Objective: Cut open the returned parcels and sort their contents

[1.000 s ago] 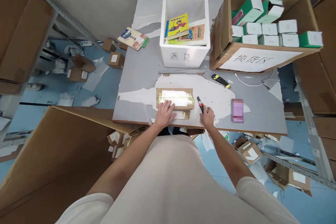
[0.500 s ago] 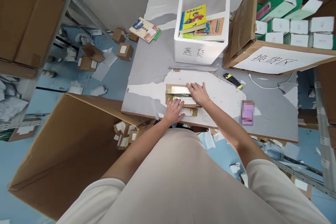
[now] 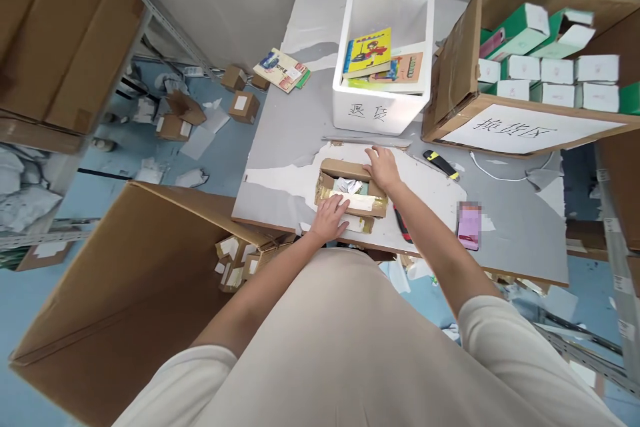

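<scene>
A small brown cardboard box (image 3: 327, 181) lies on the table with its long flaps parted, and crumpled white paper (image 3: 349, 185) and something greenish show inside. My left hand (image 3: 330, 217) rests on the near flap at the box's left front, fingers spread. At the far right corner, my right hand (image 3: 383, 168) has its fingers apart beside the far flap; whether they touch it I cannot tell. A flat taped piece of cardboard (image 3: 361, 224) pokes out below the near side. Partly under my right forearm lies a red and black object (image 3: 403, 225).
On the grey table (image 3: 280, 147) stand a white foam box (image 3: 383, 107) with books and a carton (image 3: 453, 80) of green-and-white boxes. A black-yellow utility knife (image 3: 441, 164), a phone (image 3: 469, 225) and books (image 3: 281, 69) lie around. A big open carton (image 3: 125, 267) stands left.
The box's flaps have been parted, showing its contents. My right hand has moved from the box top to its far right corner. The red and black object has come into view.
</scene>
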The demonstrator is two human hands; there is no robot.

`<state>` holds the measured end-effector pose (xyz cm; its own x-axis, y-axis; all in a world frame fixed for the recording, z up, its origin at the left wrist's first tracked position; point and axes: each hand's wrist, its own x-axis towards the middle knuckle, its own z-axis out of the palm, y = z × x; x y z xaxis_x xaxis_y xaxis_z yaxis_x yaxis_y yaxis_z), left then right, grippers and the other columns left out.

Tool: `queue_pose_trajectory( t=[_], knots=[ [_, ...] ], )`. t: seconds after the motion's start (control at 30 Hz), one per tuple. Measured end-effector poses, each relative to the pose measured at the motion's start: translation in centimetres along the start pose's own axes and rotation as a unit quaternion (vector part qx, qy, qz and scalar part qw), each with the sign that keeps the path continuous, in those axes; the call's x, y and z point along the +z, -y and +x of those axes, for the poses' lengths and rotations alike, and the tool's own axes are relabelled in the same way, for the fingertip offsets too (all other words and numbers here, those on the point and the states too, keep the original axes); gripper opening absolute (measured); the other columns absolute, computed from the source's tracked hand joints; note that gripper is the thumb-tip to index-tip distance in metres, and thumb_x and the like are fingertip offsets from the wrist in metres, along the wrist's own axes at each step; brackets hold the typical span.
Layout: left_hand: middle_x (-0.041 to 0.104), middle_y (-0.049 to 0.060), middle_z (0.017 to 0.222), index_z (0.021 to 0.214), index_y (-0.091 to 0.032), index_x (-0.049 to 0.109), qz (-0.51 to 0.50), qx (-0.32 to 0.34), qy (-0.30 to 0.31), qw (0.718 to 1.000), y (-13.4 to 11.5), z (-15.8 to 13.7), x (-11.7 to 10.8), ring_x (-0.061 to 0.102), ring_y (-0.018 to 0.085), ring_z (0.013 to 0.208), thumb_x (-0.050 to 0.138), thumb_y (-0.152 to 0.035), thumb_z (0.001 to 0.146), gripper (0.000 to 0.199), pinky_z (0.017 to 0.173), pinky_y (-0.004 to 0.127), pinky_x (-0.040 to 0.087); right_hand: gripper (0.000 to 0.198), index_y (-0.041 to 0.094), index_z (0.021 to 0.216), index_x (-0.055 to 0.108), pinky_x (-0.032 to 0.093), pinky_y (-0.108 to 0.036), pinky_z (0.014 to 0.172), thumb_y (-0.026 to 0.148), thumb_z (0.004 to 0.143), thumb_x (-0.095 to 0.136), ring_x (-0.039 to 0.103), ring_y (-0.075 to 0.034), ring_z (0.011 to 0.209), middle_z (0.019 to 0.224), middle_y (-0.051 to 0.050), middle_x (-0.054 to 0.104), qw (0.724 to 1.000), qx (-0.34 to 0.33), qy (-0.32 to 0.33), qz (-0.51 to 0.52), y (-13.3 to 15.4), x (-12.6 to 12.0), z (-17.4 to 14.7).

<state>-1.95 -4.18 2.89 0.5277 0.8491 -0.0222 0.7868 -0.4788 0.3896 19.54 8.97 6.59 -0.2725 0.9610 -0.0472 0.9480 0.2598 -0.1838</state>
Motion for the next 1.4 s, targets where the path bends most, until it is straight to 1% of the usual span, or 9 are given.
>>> queue_pose_trajectory(
  t=[0.17, 0.33, 0.47, 0.57, 0.7, 0.9, 1.07, 1.23, 1.4],
  knots=[
    [0.042, 0.02, 0.147, 0.136, -0.016, 0.048, 0.017, -0.021, -0.013, 1.0, 2.5, 1.4, -2.9, 0.034, 0.037, 0.14, 0.068, -0.051, 0.075, 0.073, 0.109, 0.053, 0.033, 0.035, 0.015, 0.118, 0.062, 0.031, -0.042, 0.101, 0.025, 0.098, 0.035, 0.049, -0.027, 0.113, 0.122, -0.016, 0.06, 0.982, -0.182, 0.04, 0.012, 1.5, -0.7, -5.8],
    [0.031, 0.023, 0.154, 0.145, -0.011, 0.036, 0.014, 0.012, 0.052, 0.999, 7.5, 3.8, -5.5, 0.027, 0.037, 0.144, 0.081, -0.059, 0.053, 0.113, 0.114, 0.051, 0.029, 0.056, 0.011, 0.132, 0.05, 0.038, -0.038, 0.091, 0.037, 0.084, 0.064, 0.056, -0.029, 0.105, 0.117, -0.017, 0.063, 0.982, -0.082, 0.171, 0.011, 3.1, -2.1, -7.6],
    [0.027, 0.022, 0.156, 0.145, -0.012, 0.036, -0.023, 0.013, 0.059, 0.998, 9.2, 4.6, -4.7, 0.03, 0.031, 0.145, 0.074, -0.057, 0.064, 0.1, 0.114, 0.046, 0.033, 0.028, 0.016, 0.116, 0.06, 0.039, -0.033, 0.079, 0.017, 0.092, 0.046, 0.06, -0.026, 0.098, 0.111, -0.015, 0.065, 0.984, -0.083, 0.157, -0.017, 5.1, -2.0, -9.9],
    [0.022, 0.022, 0.158, 0.148, -0.01, 0.029, -0.026, -0.006, 0.059, 0.998, 8.8, 4.3, -4.4, 0.029, 0.028, 0.145, 0.066, -0.043, 0.074, 0.09, 0.115, 0.043, 0.033, 0.033, 0.014, 0.123, 0.058, 0.039, -0.036, 0.082, 0.019, 0.094, 0.042, 0.058, -0.028, 0.102, 0.115, -0.018, 0.062, 0.985, -0.111, 0.123, -0.036, 5.7, -1.0, -13.5],
    [0.011, 0.02, 0.161, 0.153, -0.011, 0.015, 0.054, 0.001, 0.18, 0.982, 7.8, 3.9, -7.4, 0.019, 0.032, 0.148, 0.065, -0.024, 0.067, 0.1, 0.113, 0.05, 0.031, 0.043, 0.016, 0.13, 0.056, 0.042, -0.033, 0.08, 0.038, 0.098, 0.04, 0.06, -0.024, 0.099, 0.123, -0.014, 0.059, 0.978, -0.126, 0.162, 0.033, 3.8, -0.8, -15.7],
    [0.067, 0.012, 0.122, 0.115, -0.018, 0.065, 0.104, 0.054, 0.188, 0.975, 3.6, 6.1, -10.7, 0.061, 0.026, 0.113, 0.043, -0.025, 0.084, 0.039, 0.096, 0.039, 0.043, 0.037, 0.022, 0.12, 0.065, 0.038, -0.032, 0.078, 0.023, 0.097, 0.036, 0.061, -0.023, 0.102, 0.113, -0.009, 0.068, 0.975, -0.151, 0.165, -0.001, 1.9, -2.5, -8.8],
    [0.073, 0.016, 0.084, 0.077, -0.016, 0.073, 0.166, 0.146, 0.294, 0.93, 0.2, 8.5, -7.7, 0.067, 0.028, 0.085, 0.033, -0.049, 0.092, 0.054, 0.092, 0.047, 0.037, 0.03, 0.013, 0.09, 0.075, 0.032, -0.042, 0.096, 0.029, 0.092, 0.05, 0.063, -0.025, 0.095, 0.097, -0.014, 0.073, 0.943, -0.219, 0.224, -0.108, 3.5, -1.6, -4.8],
    [0.072, 0.017, 0.088, 0.081, -0.015, 0.076, 0.186, 0.172, 0.192, 0.948, 0.6, 7.4, -8.7, 0.061, 0.032, 0.096, 0.041, -0.059, 0.087, 0.056, 0.108, 0.058, 0.019, 0.028, 0.013, 0.092, 0.074, 0.02, -0.048, 0.108, 0.014, 0.09, 0.046, 0.059, -0.025, 0.097, 0.096, -0.013, 0.071, 0.953, -0.264, 0.09, -0.115, 2.9, -2.4, -6.8],
    [0.056, 0.023, 0.133, 0.124, -0.009, 0.064, 0.239, 0.036, 0.133, 0.961, 2.2, 4.0, -9.7, 0.048, 0.041, 0.121, 0.047, -0.071, 0.079, 0.079, 0.113, 0.065, 0.0, 0.033, 0.011, 0.11, 0.067, 0.024, -0.051, 0.107, 0.02, 0.093, 0.04, 0.056, -0.028, 0.106, 0.117, -0.018, 0.064, 0.991, -0.118, 0.037, -0.06, -0.4, -2.0, -10.9]
  ],
)
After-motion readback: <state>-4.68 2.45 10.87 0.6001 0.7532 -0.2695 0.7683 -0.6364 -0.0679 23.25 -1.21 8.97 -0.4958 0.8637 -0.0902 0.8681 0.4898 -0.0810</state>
